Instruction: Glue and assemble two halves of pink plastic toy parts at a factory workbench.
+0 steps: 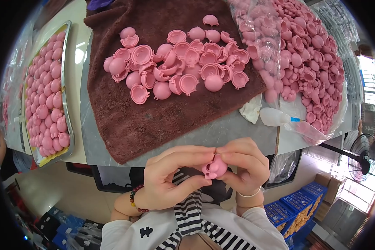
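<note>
Head view: holding a small pink piece between left hand and right hand, on the chest side of the grey bench. Left: half closed, index arched above, thumb below, pinching the piece's left side. Right: curled tighter, pinching from the right. Wrists bent inward, forearms angled up from below. Hard to tell exact fingertip contacts amid the crowding. Beyond both hands: brown towel under loose pink shells. Beyond right hand, rightward: white bottle.

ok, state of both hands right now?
Left hand: closed, holding a rounded pink plastic-looking piece between thumb and fingers.
Right hand: closed, holding the same piece from its right side.
</note>
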Action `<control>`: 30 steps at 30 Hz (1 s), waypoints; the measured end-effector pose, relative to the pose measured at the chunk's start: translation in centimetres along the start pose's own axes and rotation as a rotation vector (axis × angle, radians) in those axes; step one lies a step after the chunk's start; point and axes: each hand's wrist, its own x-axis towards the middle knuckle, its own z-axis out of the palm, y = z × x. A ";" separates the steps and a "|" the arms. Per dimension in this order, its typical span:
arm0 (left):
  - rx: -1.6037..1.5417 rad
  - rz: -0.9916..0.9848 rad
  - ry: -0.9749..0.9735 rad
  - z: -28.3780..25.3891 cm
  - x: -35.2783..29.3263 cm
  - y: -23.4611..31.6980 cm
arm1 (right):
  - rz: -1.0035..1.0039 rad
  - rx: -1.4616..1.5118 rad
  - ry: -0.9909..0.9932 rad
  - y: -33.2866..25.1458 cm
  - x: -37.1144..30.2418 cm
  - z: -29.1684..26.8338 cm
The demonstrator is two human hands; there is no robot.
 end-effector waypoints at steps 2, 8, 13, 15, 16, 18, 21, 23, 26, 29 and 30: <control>0.068 0.014 0.001 0.0 0.2 0.0 | 0.006 0.017 0.019 0.2 -0.2 0.0; 0.031 -0.043 -0.016 0.2 0.4 0.0 | -0.011 0.087 0.035 0.6 -0.7 0.0; 0.186 0.049 -0.027 -0.2 0.4 -0.3 | -0.039 -0.042 0.069 0.4 -0.3 0.3; 0.187 0.061 -0.023 0.0 0.7 0.1 | -0.020 -0.097 0.073 -0.4 -0.6 0.2; 0.189 0.074 -0.020 0.1 0.8 0.2 | -0.002 -0.152 0.079 -0.8 -0.9 0.1; 0.154 0.101 -0.018 0.2 0.8 0.0 | -0.034 -0.185 0.107 -1.1 -1.2 0.5; 0.155 0.116 -0.017 0.2 0.7 0.1 | -0.097 -0.044 0.129 -1.2 -1.3 0.7; 0.189 0.104 -0.021 0.2 0.7 0.1 | -0.112 -0.056 0.134 -1.3 -1.6 0.8; 0.192 0.124 -0.028 0.2 0.7 -0.1 | -0.137 -0.076 0.140 -1.4 -1.7 0.9; 0.230 0.204 -0.057 0.0 0.7 0.0 | -0.161 -0.083 0.135 -1.5 -1.7 1.0; 0.245 0.218 -0.055 0.0 0.8 0.2 | -0.173 -0.084 0.130 -1.5 -1.7 1.0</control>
